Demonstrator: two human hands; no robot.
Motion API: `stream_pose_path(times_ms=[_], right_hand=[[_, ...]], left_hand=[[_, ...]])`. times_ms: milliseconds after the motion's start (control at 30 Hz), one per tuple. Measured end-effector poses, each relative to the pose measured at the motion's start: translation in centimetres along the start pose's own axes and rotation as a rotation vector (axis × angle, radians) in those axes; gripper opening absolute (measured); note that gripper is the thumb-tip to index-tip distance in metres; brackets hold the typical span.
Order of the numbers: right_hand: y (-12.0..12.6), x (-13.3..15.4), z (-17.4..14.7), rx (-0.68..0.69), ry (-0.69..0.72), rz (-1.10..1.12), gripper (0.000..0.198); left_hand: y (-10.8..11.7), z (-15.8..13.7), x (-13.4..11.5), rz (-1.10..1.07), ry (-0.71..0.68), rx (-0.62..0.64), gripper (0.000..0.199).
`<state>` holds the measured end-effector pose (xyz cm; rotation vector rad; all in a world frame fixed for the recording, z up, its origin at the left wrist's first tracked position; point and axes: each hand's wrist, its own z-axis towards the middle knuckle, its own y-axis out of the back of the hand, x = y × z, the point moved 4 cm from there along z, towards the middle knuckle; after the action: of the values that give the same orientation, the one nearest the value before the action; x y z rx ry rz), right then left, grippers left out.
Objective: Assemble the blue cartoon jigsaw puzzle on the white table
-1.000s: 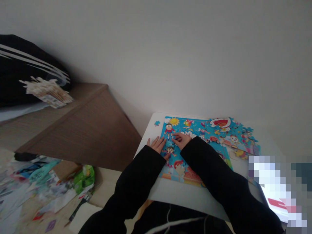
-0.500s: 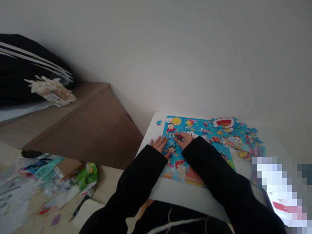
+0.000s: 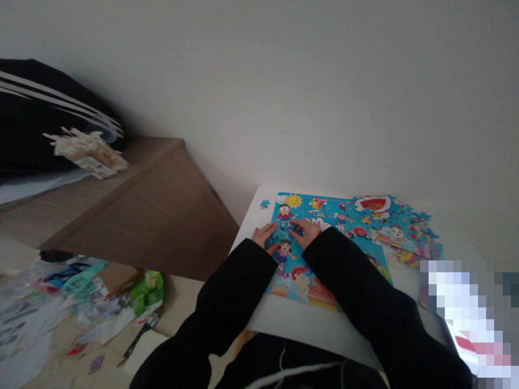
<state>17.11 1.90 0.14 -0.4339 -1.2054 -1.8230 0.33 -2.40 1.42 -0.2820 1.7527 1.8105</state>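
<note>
A colourful cartoon jigsaw puzzle (image 3: pixel 290 256) lies on a white table, with blue background and several printed figures. My left hand (image 3: pixel 265 236) rests at the puzzle's left edge, fingers stretched out and thumb apart; it holds nothing. My right hand (image 3: pixel 307 233) is bent over the puzzle's upper left part. Its thumb and index finger close about a small puzzle piece beneath the red-shirted figure; the piece is partly hidden by the fingers. One loose blue puzzle piece (image 3: pixel 265 203) lies beyond my left hand, near the table's far left corner.
Loose puzzle pieces (image 3: pixel 419 229) are heaped right of the puzzle. The white table (image 3: pixel 300 324) stands against a wall. A brown cabinet (image 3: pixel 162 200) at left bears a bundle of cotton swabs (image 3: pixel 89 151) and a black striped bag (image 3: pixel 44 108). Litter (image 3: pixel 89 292) covers the floor.
My left hand's fingers have drawn closer together and its thumb has shifted up, uncovering more of the pigtailed figure. My right hand stays nearly in place.
</note>
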Motion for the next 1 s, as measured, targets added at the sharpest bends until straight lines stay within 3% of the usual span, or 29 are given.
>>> stream_pose_path(times_ms=[233, 400, 633, 1000], right_hand=[[-0.1, 0.0, -0.1, 0.002, 0.032, -0.080, 0.026], [-0.1, 0.1, -0.3, -0.019, 0.037, -0.105, 0.025], [-0.3, 0.0, -0.6, -0.105, 0.149, -0.228, 0.024], [-0.6, 0.0, -0.6, -0.081, 0.222, -0.295, 0.025]], left_hand=[[0.0, -0.7, -0.9, 0.130, -0.037, -0.096, 0.048], [0.2, -0.4, -1.6, 0.248, -0.028, -0.056, 0.051], [-0.1, 0.9, -2.3, 0.408, -0.047, 0.035, 0.040], [-0.5, 0.6, -2.9, 0.428, -0.074, -0.064, 0.048]])
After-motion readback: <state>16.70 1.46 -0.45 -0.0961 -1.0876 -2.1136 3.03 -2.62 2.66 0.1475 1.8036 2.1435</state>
